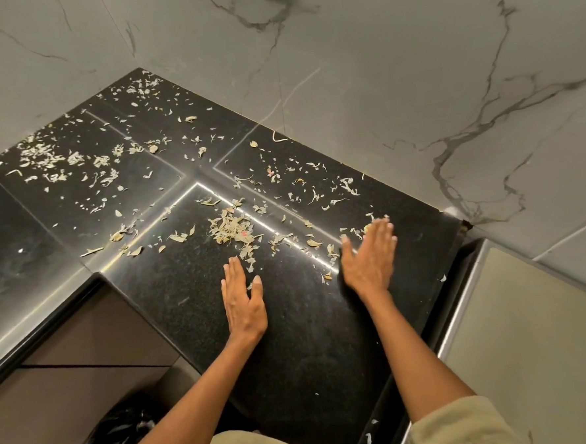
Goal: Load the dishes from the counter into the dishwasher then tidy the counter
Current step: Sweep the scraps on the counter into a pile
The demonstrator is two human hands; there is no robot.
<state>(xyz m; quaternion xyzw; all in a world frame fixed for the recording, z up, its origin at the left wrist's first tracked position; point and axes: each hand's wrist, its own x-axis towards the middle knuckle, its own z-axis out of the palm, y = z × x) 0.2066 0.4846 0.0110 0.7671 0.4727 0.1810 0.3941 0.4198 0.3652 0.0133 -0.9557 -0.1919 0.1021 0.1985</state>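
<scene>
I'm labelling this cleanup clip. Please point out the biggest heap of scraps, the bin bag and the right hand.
Pale heap of dry peel scraps (231, 229), head view: heap's middle.
Black plastic bin bag (118, 438), head view: crinkled lining.
Right hand (371, 256), head view: back of hand.

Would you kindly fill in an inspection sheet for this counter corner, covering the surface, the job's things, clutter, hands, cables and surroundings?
Surface: black counter, L-shaped, glossy, bare near its front edge.
Job's things: dry scraps gathered in a small pile ahead of the left hand; more strewn toward the corner and the left. No dishes seen.
Clutter: a few flakes on the metal ledge at the right.
Hands: left hand flat on the counter, fingers straight; right hand open with fingers straight, blurred, among scraps.
Cables: nothing seen.
Surroundings: marble-look wall behind; black bin bag below the counter edge.
</scene>
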